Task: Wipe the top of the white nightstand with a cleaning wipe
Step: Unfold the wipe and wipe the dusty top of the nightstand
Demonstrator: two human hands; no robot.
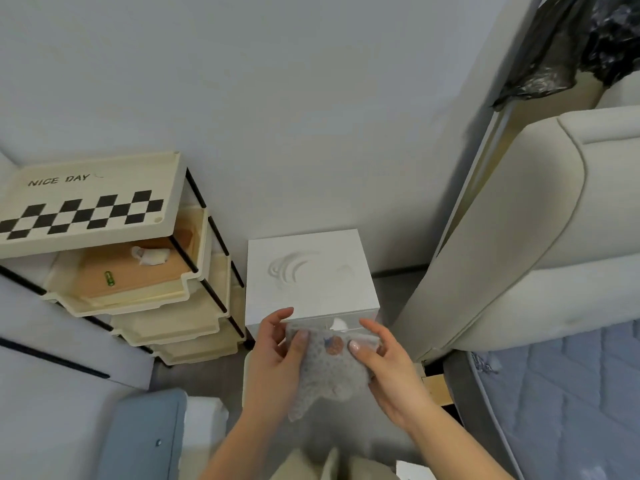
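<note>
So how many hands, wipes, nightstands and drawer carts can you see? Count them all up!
Hands: 2, left hand and right hand
Cleaning wipe: 1, held by both hands
White nightstand: 1
Drawer cart: 1
Total: 5

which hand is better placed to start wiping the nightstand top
Probably the left hand. Both hands hold the wipe in front of the white nightstand, but the left fingertips already reach the top's near edge, while the right hand sits lower, off the front right corner.
</note>
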